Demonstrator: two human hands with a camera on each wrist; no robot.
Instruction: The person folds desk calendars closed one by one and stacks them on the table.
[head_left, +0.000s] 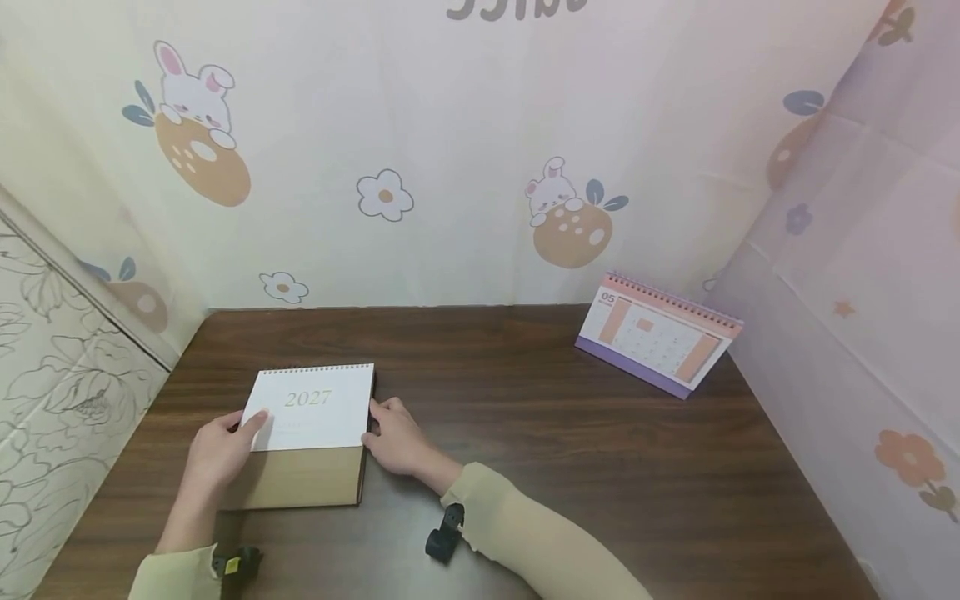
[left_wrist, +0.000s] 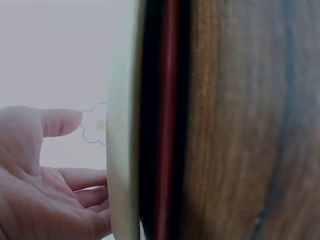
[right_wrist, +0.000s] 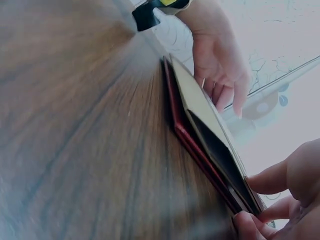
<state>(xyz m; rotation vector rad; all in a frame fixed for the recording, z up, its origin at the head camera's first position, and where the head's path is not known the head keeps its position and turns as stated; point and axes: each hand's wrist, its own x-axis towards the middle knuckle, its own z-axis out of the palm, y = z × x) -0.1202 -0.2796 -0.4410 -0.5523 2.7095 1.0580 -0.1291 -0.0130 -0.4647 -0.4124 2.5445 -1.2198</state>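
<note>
A desk calendar [head_left: 307, 429] with a white "2027" page, a tan lower band and a spiral along its far edge lies folded low on the table. Its dark red back panel [right_wrist: 192, 145] shows underneath in the right wrist view. At the left edge is my left hand [head_left: 221, 454]; its thumb extends above the page, apart from it in the left wrist view, while the fingers touch the edge. My right hand [head_left: 397, 435] pinches the right edge near the spiral, thumb and fingers on either side, as the right wrist view shows.
A second desk calendar [head_left: 660, 333], pink and purple with an "05" page, stands tilted at the back right of the dark wooden table [head_left: 525, 433]. Printed curtains [head_left: 450, 250] hang behind the table and along its right side. A floral panel [head_left: 52, 392] borders the left.
</note>
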